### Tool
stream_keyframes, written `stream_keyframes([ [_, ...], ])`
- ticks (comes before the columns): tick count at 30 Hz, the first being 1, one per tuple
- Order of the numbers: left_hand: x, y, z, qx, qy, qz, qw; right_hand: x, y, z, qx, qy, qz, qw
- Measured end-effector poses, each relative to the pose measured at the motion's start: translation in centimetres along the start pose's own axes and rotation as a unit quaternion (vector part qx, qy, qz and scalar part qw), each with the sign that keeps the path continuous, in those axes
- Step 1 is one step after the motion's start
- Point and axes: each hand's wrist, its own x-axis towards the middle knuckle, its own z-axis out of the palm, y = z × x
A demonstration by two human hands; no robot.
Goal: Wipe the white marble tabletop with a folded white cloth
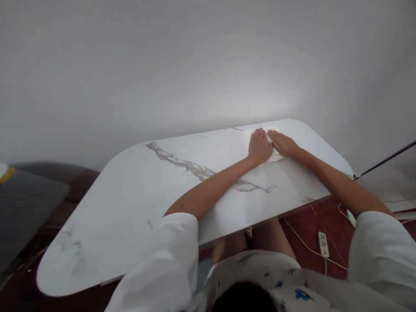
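Note:
A white table top [130, 195] with grey marbled veins stretches across the view. Both hands rest side by side near its far edge, right of the middle. Under them lies a white cloth or tissue [275, 157], mostly covered, with its edge showing below the hands. My left hand [260, 146] is flat with its palm down and fingers pointing away. My right hand [284, 143] also lies flat on the cloth, its fingers angled left towards my left hand.
A pale wall [195, 65] rises behind the table. On the red floor at the lower right lie a white power strip [323, 244] and cables. A dark grey surface [29, 208] stands at the far left.

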Motion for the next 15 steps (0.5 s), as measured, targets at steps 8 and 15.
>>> stream_keyframes([
  [8,7.0,-5.2,1.9,0.041,-0.006,-0.019,0.999,9.0,4.1,2.9,0.011,-0.029,0.001,1.000],
  [15,10.4,-1.0,4.0,0.023,0.010,0.052,0.998,5.8,8.9,1.1,-0.008,-0.021,0.061,0.998],
])
